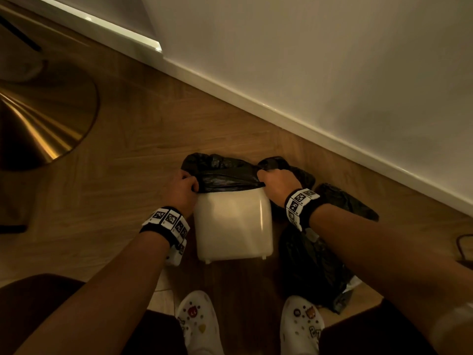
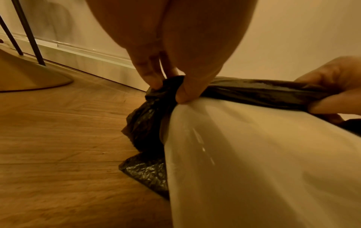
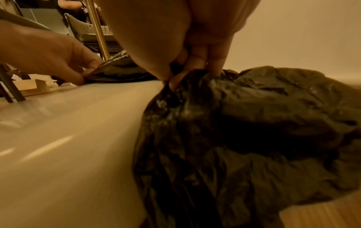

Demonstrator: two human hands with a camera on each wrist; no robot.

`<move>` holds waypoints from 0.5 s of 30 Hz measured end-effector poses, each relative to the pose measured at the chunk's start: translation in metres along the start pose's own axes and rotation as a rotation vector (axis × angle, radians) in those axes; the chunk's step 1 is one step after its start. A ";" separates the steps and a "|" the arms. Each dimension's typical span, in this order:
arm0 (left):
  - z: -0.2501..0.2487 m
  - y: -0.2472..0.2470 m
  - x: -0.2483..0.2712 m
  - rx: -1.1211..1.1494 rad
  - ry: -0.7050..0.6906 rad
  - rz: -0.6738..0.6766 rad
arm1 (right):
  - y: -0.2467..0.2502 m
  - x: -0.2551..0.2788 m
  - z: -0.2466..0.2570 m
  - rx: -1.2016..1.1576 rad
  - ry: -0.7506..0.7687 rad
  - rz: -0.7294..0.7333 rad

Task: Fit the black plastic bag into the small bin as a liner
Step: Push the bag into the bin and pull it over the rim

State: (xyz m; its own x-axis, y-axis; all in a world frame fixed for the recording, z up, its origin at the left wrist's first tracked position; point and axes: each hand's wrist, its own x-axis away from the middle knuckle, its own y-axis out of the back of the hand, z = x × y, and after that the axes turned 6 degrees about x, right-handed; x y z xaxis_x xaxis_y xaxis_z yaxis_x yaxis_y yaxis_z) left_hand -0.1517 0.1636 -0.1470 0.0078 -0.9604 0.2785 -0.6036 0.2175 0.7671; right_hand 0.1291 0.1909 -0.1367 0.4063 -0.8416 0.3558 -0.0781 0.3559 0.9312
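Observation:
A small white bin (image 1: 231,224) stands on the wooden floor between my feet and the wall. The black plastic bag (image 1: 225,172) is draped over its top, with a band stretched along the near rim and loose plastic hanging down both sides. My left hand (image 1: 183,187) pinches the bag's edge at the bin's left corner (image 2: 171,91). My right hand (image 1: 275,181) pinches the gathered plastic at the right corner (image 3: 183,74). Excess bag (image 3: 263,123) bunches to the right of the bin (image 3: 78,138). The inside of the bin is hidden.
More black plastic (image 1: 314,265) lies on the floor right of the bin. A gold cone-shaped stand base (image 1: 43,119) sits at the left. The white wall and skirting board (image 1: 281,114) run behind. My white clogs (image 1: 199,324) are just below the bin.

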 end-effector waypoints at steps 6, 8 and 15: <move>-0.004 0.015 -0.007 -0.318 0.028 0.032 | -0.015 0.006 -0.010 -0.052 0.092 -0.073; -0.002 0.015 -0.009 -0.293 0.034 0.036 | -0.021 0.011 -0.014 -0.124 0.121 -0.111; 0.005 0.013 -0.012 0.079 0.158 0.133 | -0.024 0.013 -0.020 -0.379 -0.015 -0.226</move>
State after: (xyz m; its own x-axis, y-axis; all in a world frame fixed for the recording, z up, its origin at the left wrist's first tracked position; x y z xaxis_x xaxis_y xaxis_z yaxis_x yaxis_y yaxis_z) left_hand -0.1638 0.1771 -0.1432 0.0451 -0.8833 0.4666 -0.6685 0.3204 0.6712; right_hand 0.1545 0.1797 -0.1561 0.3610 -0.9204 0.1501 0.3516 0.2834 0.8922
